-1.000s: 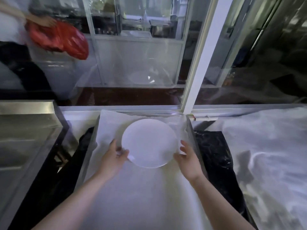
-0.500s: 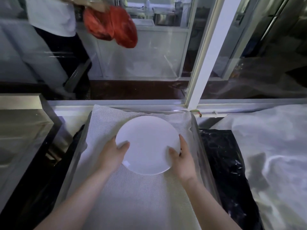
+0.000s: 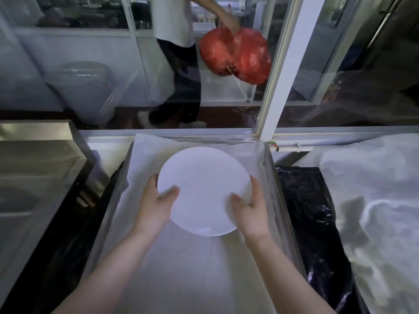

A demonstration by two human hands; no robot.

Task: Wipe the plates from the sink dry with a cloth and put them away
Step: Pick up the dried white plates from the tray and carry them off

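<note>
A round white plate [image 3: 203, 189] is held over a metal tray [image 3: 275, 177] lined with white mesh cloth [image 3: 186, 264]. My left hand [image 3: 154, 206] grips the plate's left rim, thumb on top. My right hand [image 3: 251, 211] grips its lower right rim, thumb on the face and fingers wrapped behind. The plate tilts towards me. Whether its far edge touches the cloth is not clear.
A steel counter [image 3: 34, 177] lies to the left. Black plastic [image 3: 313, 214] and crumpled white sheeting [image 3: 371, 200] lie to the right. A white window post [image 3: 281, 75] rises behind the tray. Beyond the glass a person [image 3: 176, 53] carries red bags [image 3: 238, 55].
Both hands have closed further onto the plate and drawn it nearer and larger in view. The person with the red bags has walked from left to right behind the glass.
</note>
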